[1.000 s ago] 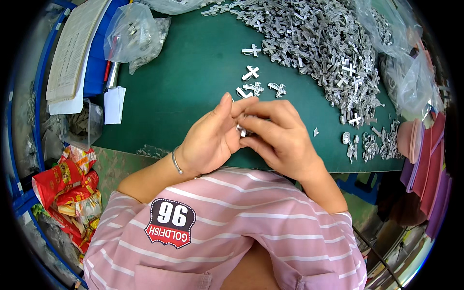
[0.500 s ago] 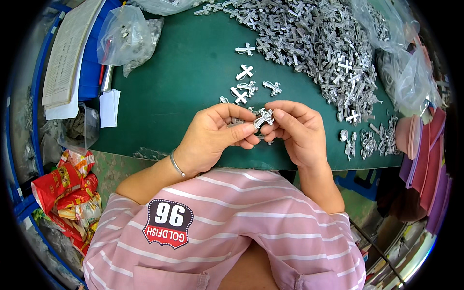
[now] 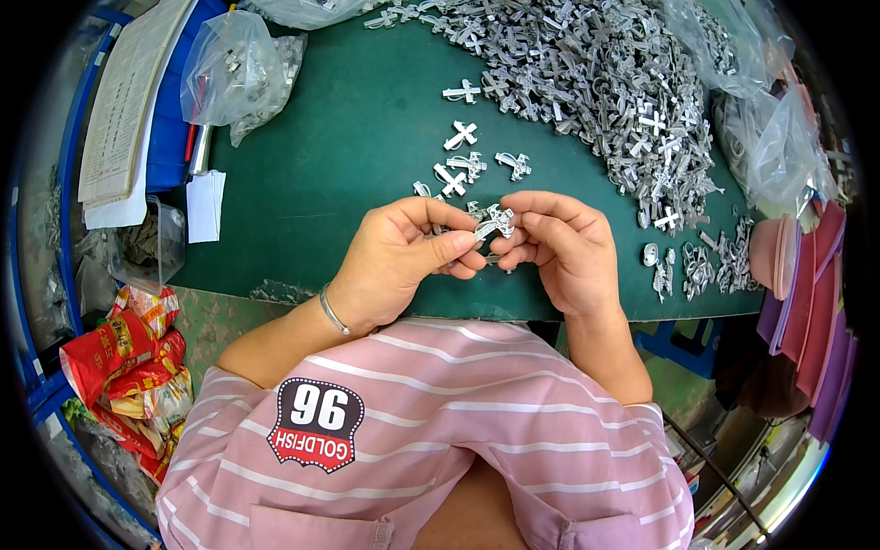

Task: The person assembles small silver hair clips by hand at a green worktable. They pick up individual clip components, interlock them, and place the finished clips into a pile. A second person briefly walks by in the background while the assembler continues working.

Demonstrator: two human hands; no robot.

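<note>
Pinched at its lower left end between thumb and forefinger of the left hand (image 3: 390, 246), a small silver cross-shaped metal piece (image 3: 495, 224) is held above the near part of a matt green tabletop (image 3: 348, 119); the bare right hand (image 3: 570, 246) has its fingertips at the other end, though whether they clamp it or only touch it I cannot tell. A slim silver bangle (image 3: 334, 312) circles the left wrist. By my reading, the step in hand is close fingerwork on this single piece; the next move seems to call for a steady left pinch, leaving the right fingertips free to work. Off to the right, near the table's edge, lie small bunches of silver-grey metal parts (image 3: 698, 269). Just beyond the fingers, loose silver cross-shaped pieces (image 3: 461, 136) are scattered, some partly hidden by the hands. Farther off, a broad heap of silver-grey metal pieces (image 3: 596, 92) spreads out, a crumpled clear plastic bag (image 3: 765, 137) beside it.
</note>
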